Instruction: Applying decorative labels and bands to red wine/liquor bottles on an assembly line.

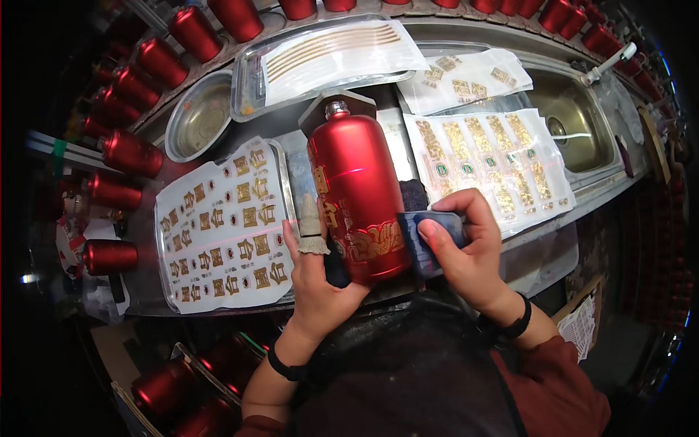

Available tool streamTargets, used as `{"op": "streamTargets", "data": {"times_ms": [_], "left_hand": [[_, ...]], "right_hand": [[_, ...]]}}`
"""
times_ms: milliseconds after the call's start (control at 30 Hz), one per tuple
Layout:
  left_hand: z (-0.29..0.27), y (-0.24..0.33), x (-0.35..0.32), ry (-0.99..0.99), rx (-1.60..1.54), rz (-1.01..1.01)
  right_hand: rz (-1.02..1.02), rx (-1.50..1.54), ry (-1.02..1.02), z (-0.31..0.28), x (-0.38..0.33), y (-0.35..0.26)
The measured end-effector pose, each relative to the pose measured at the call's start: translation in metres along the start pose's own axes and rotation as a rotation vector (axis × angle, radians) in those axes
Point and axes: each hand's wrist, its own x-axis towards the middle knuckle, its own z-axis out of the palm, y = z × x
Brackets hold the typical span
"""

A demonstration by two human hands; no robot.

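Observation:
A large glossy red bottle (364,175) with gold decals lies tilted in front of me, its silver threaded neck pointing away. My left hand (319,295) grips its lower left side, fingers along the side and thumb under the base. A pale finger cot (311,226) covers one finger. My right hand (473,251) pinches a flat dark-blue scraper (413,237) between thumb and fingers, its edge against or very near the bottle's lower right side. Behind the bottle's shoulder shows a grey angular support (313,116). A dark cloth (415,195) lies between the bottle and the right-hand decal sheet.
Gold decal sheets lie left (211,251) and right (480,131); a striped sheet (342,54) sits on a tray behind. A metal bowl (200,120) stands back left, a sink (568,109) back right. Red bottles (131,151) line the rim; more (164,386) stand below left.

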Motion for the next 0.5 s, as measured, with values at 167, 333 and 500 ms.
{"op": "streamTargets", "data": {"times_ms": [167,333,500], "left_hand": [[0.004,-0.003,0.006,0.026,0.032,0.047],[-0.004,0.014,0.004,0.095,0.042,0.157],[-0.012,0.031,0.012,0.009,0.273,0.27]], "right_hand": [[-0.019,-0.241,0.002,-0.014,0.014,0.012],[0.029,-0.151,-0.012,-0.018,0.015,0.015],[0.156,0.066,-0.039,-0.019,0.012,0.009]]}}
